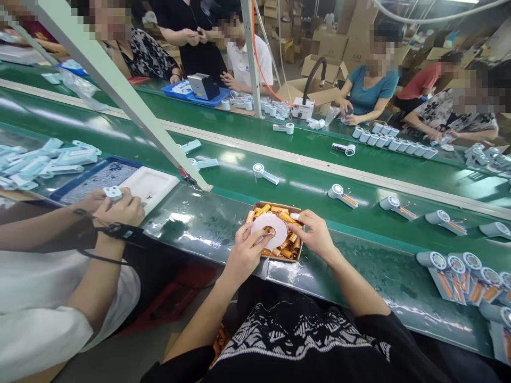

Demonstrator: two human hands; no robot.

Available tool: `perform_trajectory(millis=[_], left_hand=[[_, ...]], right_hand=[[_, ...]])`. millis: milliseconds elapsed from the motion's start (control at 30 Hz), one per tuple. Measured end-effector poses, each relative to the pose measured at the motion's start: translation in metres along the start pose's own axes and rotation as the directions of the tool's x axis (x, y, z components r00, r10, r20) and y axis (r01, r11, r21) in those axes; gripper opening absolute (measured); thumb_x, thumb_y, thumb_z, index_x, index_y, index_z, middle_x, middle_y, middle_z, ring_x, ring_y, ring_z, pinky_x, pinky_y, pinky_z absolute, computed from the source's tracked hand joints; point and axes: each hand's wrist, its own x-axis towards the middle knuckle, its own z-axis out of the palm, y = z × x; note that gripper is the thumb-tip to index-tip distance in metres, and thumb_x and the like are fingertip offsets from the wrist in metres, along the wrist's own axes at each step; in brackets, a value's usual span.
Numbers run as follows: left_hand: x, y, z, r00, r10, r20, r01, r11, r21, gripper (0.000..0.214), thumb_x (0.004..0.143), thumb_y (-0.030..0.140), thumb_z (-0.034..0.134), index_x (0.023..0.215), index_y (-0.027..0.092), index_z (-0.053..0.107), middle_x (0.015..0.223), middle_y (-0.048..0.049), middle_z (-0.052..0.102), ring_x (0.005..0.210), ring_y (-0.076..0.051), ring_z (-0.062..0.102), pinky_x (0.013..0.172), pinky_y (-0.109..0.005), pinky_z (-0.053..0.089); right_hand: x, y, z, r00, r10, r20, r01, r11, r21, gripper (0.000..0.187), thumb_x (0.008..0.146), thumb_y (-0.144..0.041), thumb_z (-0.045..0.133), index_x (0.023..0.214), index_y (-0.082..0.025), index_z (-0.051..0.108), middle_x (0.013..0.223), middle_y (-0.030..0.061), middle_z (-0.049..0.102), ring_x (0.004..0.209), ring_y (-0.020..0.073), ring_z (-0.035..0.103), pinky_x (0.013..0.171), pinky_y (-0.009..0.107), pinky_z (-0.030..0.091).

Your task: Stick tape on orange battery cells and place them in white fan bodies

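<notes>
A shallow cardboard box [298,259] of orange cylindrical battery cells [286,253] sits at the near edge of the bench. Over the cells is a flat white ring-shaped roll [261,222], perhaps of tape or stickers, with a hole in its middle. My left hand [248,252] grips this roll at its lower left, a fingertip at the hole. My right hand [317,236] is closed at the box's right side, thumb near the roll's right edge. A small whitish bit shows by its fingertips; what they hold is unclear.
On the green conveyor belt [235,194] lie pale handheld fan bodies [343,194], some with orange cells. Several more fans [455,266] cluster at right. A slanted metal post [120,90] rises at left. A co-worker's hands [122,207] hold a pale part beside a white tray [159,183].
</notes>
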Motion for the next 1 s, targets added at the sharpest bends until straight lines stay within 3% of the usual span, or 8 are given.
perform_trajectory(millis=[167, 300, 433, 533, 667, 767, 900, 1000], left_hand=[[0.011, -0.003, -0.001, 0.994, 0.109, -0.005, -0.108, 0.991, 0.077, 0.029, 0.103, 0.008, 0.058, 0.118, 0.021, 0.08, 0.117, -0.0072, 0.077, 0.132, -0.03, 0.053, 0.103, -0.038, 0.063], [0.031, -0.005, 0.007, 0.98, 0.198, 0.021, -0.198, 0.959, 0.2, 0.023, 0.106, 0.018, 0.061, 0.12, 0.02, 0.079, 0.119, -0.0076, 0.075, 0.13, -0.029, 0.057, 0.098, -0.034, 0.063], [0.05, 0.008, 0.03, 0.987, 0.156, -0.028, -0.145, 0.96, 0.241, 0.026, 0.103, 0.026, 0.07, 0.127, 0.019, 0.077, 0.117, -0.0093, 0.075, 0.129, -0.033, 0.058, 0.105, -0.046, 0.06], [0.053, 0.03, 0.055, 0.989, 0.064, -0.132, -0.05, 0.992, 0.113, 0.037, 0.099, 0.042, 0.075, 0.125, 0.015, 0.076, 0.105, -0.012, 0.073, 0.122, -0.035, 0.06, 0.103, -0.052, 0.061], [0.044, 0.056, 0.08, 0.978, -0.063, -0.197, 0.053, 0.997, -0.058, 0.041, 0.094, 0.042, 0.08, 0.123, 0.013, 0.076, 0.095, -0.0116, 0.07, 0.115, -0.034, 0.061, 0.1, -0.052, 0.062], [0.033, 0.058, 0.082, 0.991, -0.018, -0.13, 0.0, 0.991, -0.137, 0.041, 0.093, 0.036, 0.082, 0.128, 0.015, 0.075, 0.093, -0.0096, 0.07, 0.109, -0.03, 0.062, 0.098, -0.049, 0.062], [0.017, 0.025, 0.064, 0.988, 0.035, 0.152, -0.006, 0.983, -0.185, 0.04, 0.093, 0.025, 0.079, 0.132, 0.023, 0.075, 0.106, -0.0097, 0.072, 0.11, -0.028, 0.063, 0.103, -0.05, 0.059], [0.007, -0.017, 0.046, 0.929, -0.075, 0.361, 0.139, 0.978, -0.154, 0.045, 0.086, 0.032, 0.087, 0.129, 0.022, 0.078, 0.118, -0.0124, 0.072, 0.121, -0.033, 0.061, 0.11, -0.055, 0.055]], right_hand=[[0.004, 0.007, -0.014, 0.923, 0.276, 0.27, -0.355, 0.88, 0.316, 0.042, 0.087, -0.05, 0.083, 0.115, -0.02, 0.078, 0.11, 0.0094, 0.082, 0.101, 0.0269, 0.078, 0.096, 0.043, 0.064], [0.022, 0.017, -0.03, 0.835, 0.327, 0.443, -0.521, 0.731, 0.441, 0.057, 0.071, -0.044, 0.095, 0.121, -0.02, 0.081, 0.114, 0.0094, 0.084, 0.11, 0.0323, 0.079, 0.103, 0.05, 0.064], [0.022, 0.02, -0.013, 0.858, 0.514, 0.018, -0.382, 0.612, 0.693, 0.059, 0.059, -0.045, 0.102, 0.109, -0.019, 0.083, 0.111, 0.0107, 0.084, 0.106, 0.0305, 0.08, 0.098, 0.043, 0.065], [0.004, 0.019, 0.019, 0.722, 0.622, -0.303, -0.119, 0.544, 0.831, 0.059, 0.062, -0.047, 0.101, 0.111, -0.021, 0.079, 0.114, 0.0087, 0.083, 0.104, 0.0236, 0.079, 0.093, 0.033, 0.066], [-0.014, 0.025, 0.034, 0.685, 0.664, -0.3, -0.072, 0.471, 0.879, 0.057, 0.062, -0.039, 0.103, 0.109, -0.022, 0.077, 0.112, 0.006, 0.081, 0.101, 0.0197, 0.078, 0.087, 0.027, 0.066], [-0.002, 0.039, -0.003, 0.695, 0.64, -0.327, -0.045, 0.493, 0.869, 0.056, 0.057, -0.031, 0.105, 0.105, -0.02, 0.077, 0.107, 0.005, 0.08, 0.096, 0.0173, 0.077, 0.085, 0.024, 0.065], [0.025, 0.06, -0.081, 0.52, 0.559, -0.646, 0.28, 0.602, 0.747, 0.054, 0.061, -0.03, 0.103, 0.105, -0.022, 0.074, 0.103, -0.0015, 0.076, 0.099, 0.0106, 0.073, 0.088, 0.017, 0.062], [0.013, 0.068, -0.108, 0.549, 0.527, -0.649, 0.242, 0.643, 0.727, 0.069, 0.062, -0.026, 0.102, 0.123, -0.028, 0.069, 0.111, -0.0006, 0.076, 0.104, 0.0129, 0.074, 0.087, 0.019, 0.064]])
